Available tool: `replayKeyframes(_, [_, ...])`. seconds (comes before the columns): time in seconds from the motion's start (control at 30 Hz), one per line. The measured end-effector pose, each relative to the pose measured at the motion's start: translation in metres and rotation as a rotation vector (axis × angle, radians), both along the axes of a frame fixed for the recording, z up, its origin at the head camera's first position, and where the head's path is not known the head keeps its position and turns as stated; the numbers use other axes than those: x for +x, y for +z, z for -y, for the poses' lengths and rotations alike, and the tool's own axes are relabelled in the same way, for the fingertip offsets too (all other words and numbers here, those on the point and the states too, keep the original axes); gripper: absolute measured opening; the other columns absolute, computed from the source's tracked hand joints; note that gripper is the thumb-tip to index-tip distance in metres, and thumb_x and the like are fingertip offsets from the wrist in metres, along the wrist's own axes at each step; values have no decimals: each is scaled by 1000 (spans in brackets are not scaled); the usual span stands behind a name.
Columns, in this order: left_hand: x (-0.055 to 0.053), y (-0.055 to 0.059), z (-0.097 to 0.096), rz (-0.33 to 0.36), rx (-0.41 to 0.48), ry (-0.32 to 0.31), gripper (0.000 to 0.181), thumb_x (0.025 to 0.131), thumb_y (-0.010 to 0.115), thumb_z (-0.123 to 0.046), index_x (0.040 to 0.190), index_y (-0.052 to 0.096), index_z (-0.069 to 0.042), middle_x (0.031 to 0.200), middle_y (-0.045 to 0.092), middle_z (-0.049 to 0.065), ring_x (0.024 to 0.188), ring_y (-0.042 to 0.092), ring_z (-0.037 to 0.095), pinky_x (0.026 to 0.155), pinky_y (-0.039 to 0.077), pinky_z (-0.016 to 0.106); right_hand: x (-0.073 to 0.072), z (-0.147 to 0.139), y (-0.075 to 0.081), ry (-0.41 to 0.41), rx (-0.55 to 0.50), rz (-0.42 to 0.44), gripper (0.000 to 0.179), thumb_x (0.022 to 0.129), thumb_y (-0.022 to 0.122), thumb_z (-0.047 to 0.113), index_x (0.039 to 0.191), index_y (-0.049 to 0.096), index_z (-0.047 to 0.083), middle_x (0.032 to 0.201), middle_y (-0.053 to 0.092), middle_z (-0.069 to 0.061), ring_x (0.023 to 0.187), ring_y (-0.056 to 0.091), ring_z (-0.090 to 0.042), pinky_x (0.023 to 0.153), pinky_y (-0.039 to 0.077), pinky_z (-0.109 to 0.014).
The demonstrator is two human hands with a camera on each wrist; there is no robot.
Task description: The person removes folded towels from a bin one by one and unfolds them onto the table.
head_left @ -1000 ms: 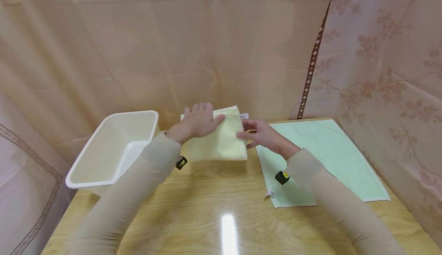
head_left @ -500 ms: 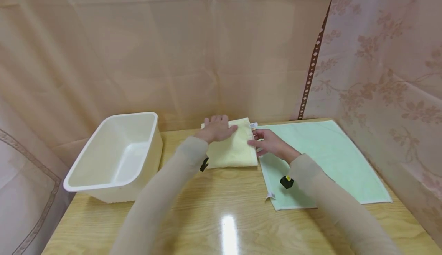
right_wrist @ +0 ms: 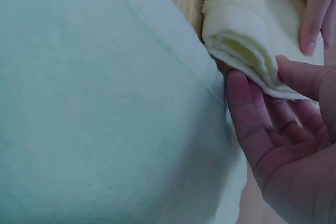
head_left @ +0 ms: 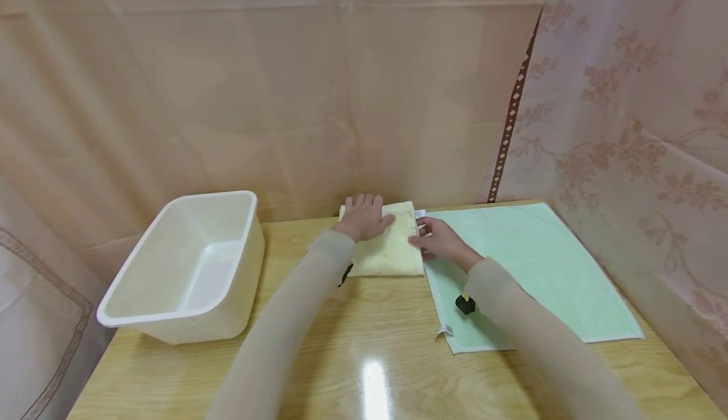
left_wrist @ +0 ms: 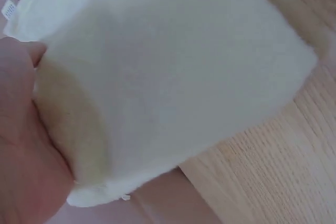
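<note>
A pale yellow towel (head_left: 389,252), folded into a small rectangle, lies on the table near the curtain. My left hand (head_left: 364,218) rests across its far left part with fingers straight and thumb spread. In the left wrist view the towel (left_wrist: 173,77) fills most of the frame, its near corner slightly off the wood. My right hand (head_left: 442,240) pinches the towel's right edge, thumb above and fingers underneath. Folded layers show at that edge of the towel (right_wrist: 236,30) in the right wrist view. A white label (head_left: 419,214) sticks out at the far right corner.
A light green towel (head_left: 529,268) is spread flat on the right, partly under my right forearm. To the left stands a white plastic basin (head_left: 239,275). The wooden table (head_left: 335,344) meets curtains at its back and sides.
Both hands have brought the folded yellow towel rightward and down onto the table, beside the green towel. The right hand keeps its edge; the left hand stays on top.
</note>
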State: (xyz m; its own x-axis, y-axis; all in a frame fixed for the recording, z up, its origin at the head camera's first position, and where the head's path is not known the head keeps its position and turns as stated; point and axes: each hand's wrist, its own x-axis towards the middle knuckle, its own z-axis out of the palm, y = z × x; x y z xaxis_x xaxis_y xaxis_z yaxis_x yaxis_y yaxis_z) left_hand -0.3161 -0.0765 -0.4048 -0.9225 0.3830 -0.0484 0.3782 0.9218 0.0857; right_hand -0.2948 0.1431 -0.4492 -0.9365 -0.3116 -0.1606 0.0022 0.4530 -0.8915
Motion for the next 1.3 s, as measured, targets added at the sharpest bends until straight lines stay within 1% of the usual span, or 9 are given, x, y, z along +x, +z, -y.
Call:
replayKeyframes(0.23, [-7, -17, 0, -147, 10, -28, 50, 107, 30, -55, 117, 46, -9, 117, 49, 9, 113, 42, 29, 94, 30, 50, -5, 2, -1, -38, 43, -12, 51, 98, 70, 15, 141, 49, -2, 111, 60, -18, 85, 65, -24, 65, 61, -37])
replayKeyframes(0.33, [-8, -25, 2, -171, 0, -16, 51, 107, 29, -56, 118, 45, -9, 116, 48, 9, 113, 41, 29, 95, 29, 51, -5, 5, -2, -35, 39, -6, 51, 98, 70, 14, 141, 48, -1, 111, 60, -18, 85, 64, -24, 65, 61, -38])
replayKeyframes(0.53, [-7, -29, 8, -159, -28, 39, 55, 107, 28, -58, 125, 45, -9, 121, 47, 9, 116, 40, 29, 98, 28, 52, -4, 12, 3, -23, 31, -12, 52, 98, 69, 12, 143, 47, -1, 111, 58, -18, 86, 63, -24, 64, 60, -38])
replayKeyframes(0.8, [-7, -30, 7, -119, 6, 50, 55, 107, 28, -57, 127, 44, -9, 121, 46, 10, 116, 40, 29, 98, 28, 53, -6, 11, 0, -41, 53, -32, 53, 97, 69, 10, 145, 46, 1, 112, 60, -20, 86, 64, -24, 62, 60, -38])
replayKeyframes(0.97, [-3, -31, 7, -65, -7, 88, 58, 107, 30, -56, 140, 41, -9, 137, 44, 13, 129, 37, 33, 106, 25, 57, -5, 8, 0, -28, 57, -61, 58, 97, 69, 8, 149, 42, 3, 118, 61, -23, 91, 66, -28, 63, 60, -38])
replayKeyframes(1.07, [2, -29, 9, -36, -15, 91, 60, 107, 33, -54, 146, 36, -8, 147, 39, 16, 138, 32, 35, 110, 22, 60, -5, 2, 3, -7, 83, -112, 62, 98, 66, 7, 153, 37, 5, 128, 59, -25, 102, 67, -35, 69, 60, -39])
replayKeyframes(1.13, [7, -25, 10, -33, -11, 68, 61, 107, 33, -54, 148, 34, -7, 150, 36, 17, 140, 30, 36, 111, 21, 58, -6, -4, 7, 14, 123, -182, 63, 99, 64, 7, 155, 35, 3, 134, 57, -28, 110, 65, -40, 78, 59, -43])
replayKeyframes(1.2, [14, -19, 10, -49, 4, 25, 64, 108, 33, -53, 149, 32, -5, 152, 34, 18, 142, 28, 36, 112, 21, 57, -7, -11, 11, 40, 171, -278, 62, 100, 63, 8, 154, 35, -2, 137, 56, -30, 115, 62, -45, 88, 56, -49])
replayKeyframes(1.3, [30, -9, 8, -64, 57, -61, 67, 108, 35, -52, 151, 31, 0, 153, 35, 20, 144, 29, 36, 115, 22, 55, -9, -20, 16, 87, 234, -407, 59, 99, 65, 8, 150, 39, -7, 140, 53, -32, 120, 57, -50, 99, 47, -57])
